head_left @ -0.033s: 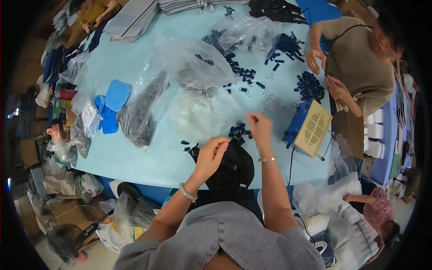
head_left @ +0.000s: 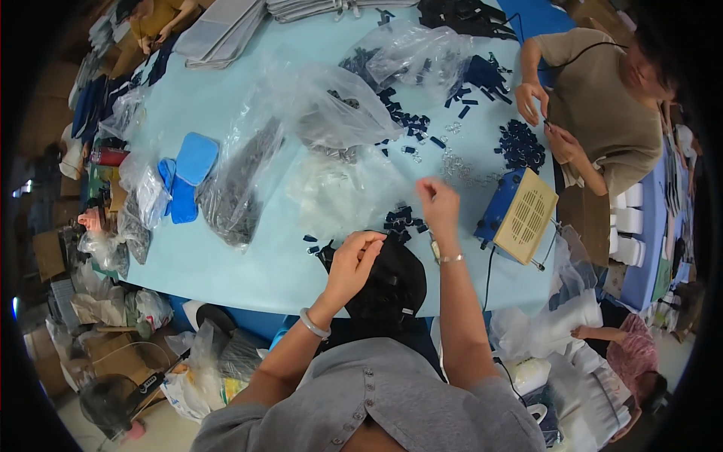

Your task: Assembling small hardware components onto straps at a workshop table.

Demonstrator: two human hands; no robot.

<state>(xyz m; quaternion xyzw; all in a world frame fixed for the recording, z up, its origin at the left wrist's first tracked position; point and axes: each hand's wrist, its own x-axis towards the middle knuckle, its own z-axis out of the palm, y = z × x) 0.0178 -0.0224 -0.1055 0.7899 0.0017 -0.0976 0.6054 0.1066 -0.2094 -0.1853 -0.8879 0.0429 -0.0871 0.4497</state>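
Observation:
A black fabric piece [head_left: 392, 282], with a small white label near its lower edge, lies at the table's near edge in front of me. My left hand [head_left: 352, 262] rests over its left side, thumb and fingers pinched by its upper edge; what they grip is too small to make out. Raised to the right of the fabric, my right hand [head_left: 440, 205] has its fingers drawn together, and anything in them is hidden. Between the hands, just beyond the fabric, sits a small pile of dark blue tabs [head_left: 403, 221]. A few more tabs [head_left: 310, 239] lie left of the left hand.
A blue and cream machine [head_left: 518, 218] with a cable stands at right. Clear plastic bags [head_left: 331, 113] spread over the middle. Blue pads [head_left: 197, 160] lie left. A co-worker's hands [head_left: 553, 128] hold a small thing beside a dark blue pile [head_left: 520, 145].
My right hand has shifted slightly to the right and is less blurred. My left hand and the black fabric piece stay almost where they were.

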